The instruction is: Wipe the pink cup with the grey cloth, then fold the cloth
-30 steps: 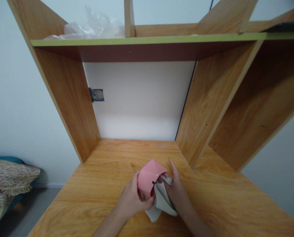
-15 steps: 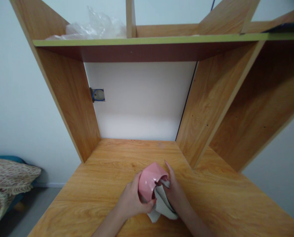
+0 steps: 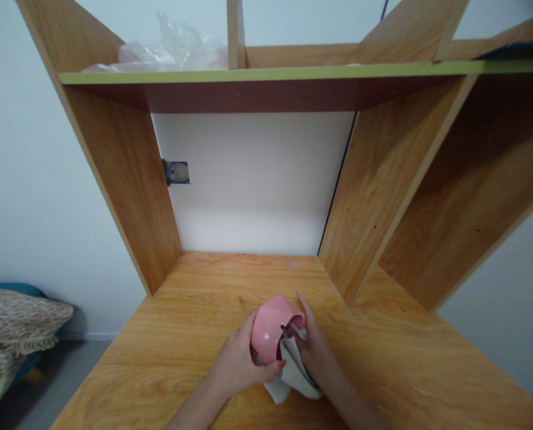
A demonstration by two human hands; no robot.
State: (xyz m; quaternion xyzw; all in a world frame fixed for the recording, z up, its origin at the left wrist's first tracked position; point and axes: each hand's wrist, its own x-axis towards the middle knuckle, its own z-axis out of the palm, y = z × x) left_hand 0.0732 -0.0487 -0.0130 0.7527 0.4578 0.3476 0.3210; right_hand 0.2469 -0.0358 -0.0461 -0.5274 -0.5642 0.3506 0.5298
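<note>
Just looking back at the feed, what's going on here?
A person is handling a pink bowl over the wooden desk. The left hand grips the bowl, which is tipped with its opening towards the right hand. That right hand holds a grey cloth, part of it at the bowl's opening and the rest hanging below. Crumpled clear plastic lies on the shelf above.
</note>
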